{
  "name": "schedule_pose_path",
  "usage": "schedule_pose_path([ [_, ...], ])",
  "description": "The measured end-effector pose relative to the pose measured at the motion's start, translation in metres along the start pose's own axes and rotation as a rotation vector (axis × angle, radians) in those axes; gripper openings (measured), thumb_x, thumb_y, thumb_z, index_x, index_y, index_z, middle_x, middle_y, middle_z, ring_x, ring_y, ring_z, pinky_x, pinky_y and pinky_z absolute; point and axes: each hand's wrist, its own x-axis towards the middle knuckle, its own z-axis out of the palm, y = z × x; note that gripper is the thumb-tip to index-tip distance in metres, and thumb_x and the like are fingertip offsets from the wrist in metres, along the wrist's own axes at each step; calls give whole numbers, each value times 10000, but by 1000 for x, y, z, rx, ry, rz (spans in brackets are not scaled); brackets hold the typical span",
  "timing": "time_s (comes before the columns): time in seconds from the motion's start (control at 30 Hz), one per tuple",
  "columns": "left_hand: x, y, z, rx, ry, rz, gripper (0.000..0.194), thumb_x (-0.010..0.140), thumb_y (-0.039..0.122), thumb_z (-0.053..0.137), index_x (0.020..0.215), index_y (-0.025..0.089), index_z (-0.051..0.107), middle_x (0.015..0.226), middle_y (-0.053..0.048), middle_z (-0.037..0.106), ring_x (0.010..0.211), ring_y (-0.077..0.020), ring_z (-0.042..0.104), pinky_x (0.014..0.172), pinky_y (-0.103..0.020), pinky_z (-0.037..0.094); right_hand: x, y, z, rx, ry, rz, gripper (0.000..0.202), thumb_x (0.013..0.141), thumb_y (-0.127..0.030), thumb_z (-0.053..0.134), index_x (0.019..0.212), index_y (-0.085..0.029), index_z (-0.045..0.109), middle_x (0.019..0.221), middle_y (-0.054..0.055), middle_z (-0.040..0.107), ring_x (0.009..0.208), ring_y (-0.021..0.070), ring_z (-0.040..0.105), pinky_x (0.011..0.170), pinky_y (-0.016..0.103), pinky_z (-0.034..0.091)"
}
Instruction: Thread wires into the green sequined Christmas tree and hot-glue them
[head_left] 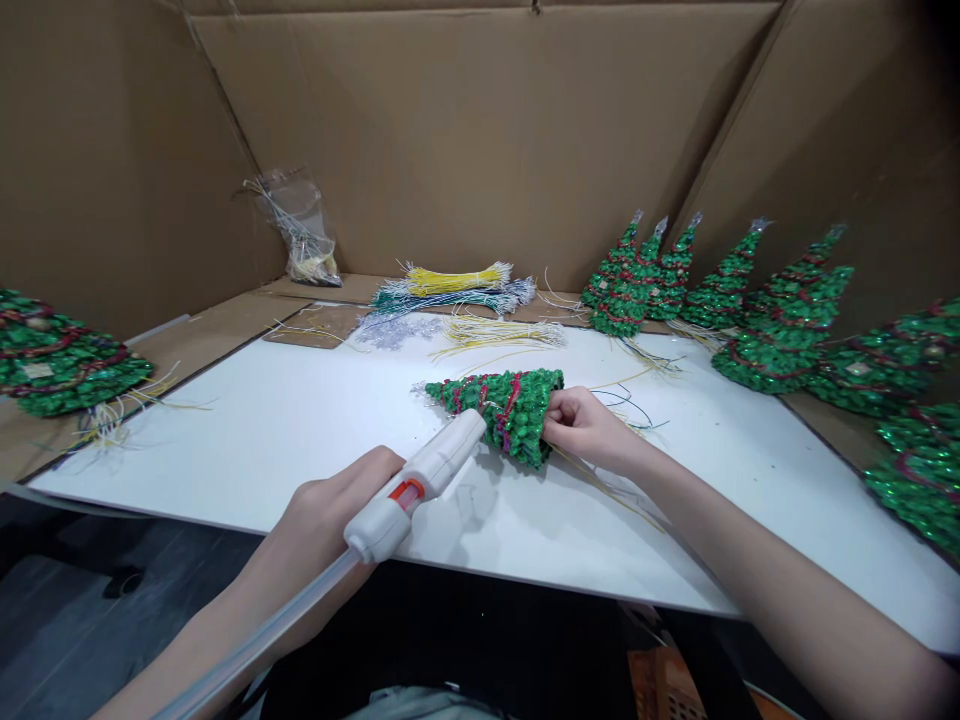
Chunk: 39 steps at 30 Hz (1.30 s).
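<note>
My left hand [326, 510] is wrapped round a white hot glue gun [442, 465], and a long clear glue stick [300, 600] runs out of its back end. The gun's front end reaches the side of a small green tinsel Christmas tree [525, 410] and hides where its nozzle meets it. Lying on its side, the tree has red garland and a silvery star [421, 388] at the tip, which points left. At the wide base my right hand [581, 425] is closed on the rim, fingertips partly hidden inside. Thin wires [611, 490] trail from the base.
More tinsel trees stand at the right [776, 340], and another tree [60, 355] is at the far left. Bundles of yellow wires [457, 280] and silvery stars [397, 332] lie at the back of the white board [262, 440]. A clear bag [304, 235] leans on the cardboard wall [465, 140].
</note>
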Motion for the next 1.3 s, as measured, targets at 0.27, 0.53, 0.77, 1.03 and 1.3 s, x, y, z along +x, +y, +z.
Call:
schedule_pose_path([
  [0.27,-2,-1,0,11,-11,2,159,962,261,382,818,220,434,715,46,437,541,-101,414,543,-219,326,0,-2,1,-17,0,-1,193,693,-260,550,560,-184,432,514,-74,280,494,58,227,448,216,177],
  [0.53,-1,0,2,-18,-12,-11,165,960,268,384,816,214,444,720,45,467,549,-100,429,549,-227,330,0,3,0,-19,3,7,202,701,-261,568,570,-175,441,526,-69,299,505,58,240,456,212,182],
  [0.77,2,4,0,23,-3,1,173,960,266,381,812,207,450,749,33,492,562,-95,462,542,-221,331,-1,0,0,-7,2,11,222,710,-263,597,573,-172,449,528,-70,295,507,58,235,456,210,185],
  [1.03,1,2,0,25,-18,0,152,952,255,384,822,210,447,744,34,485,560,-96,460,539,-218,333,0,1,0,-16,10,10,211,701,-269,583,571,-174,448,522,-71,304,501,58,239,453,212,185],
  [1.3,3,1,1,33,-28,20,127,940,228,384,842,210,462,762,22,504,577,-101,480,550,-215,352,-1,0,1,0,7,20,211,694,-265,594,573,-173,448,521,-74,296,502,57,234,454,212,183],
])
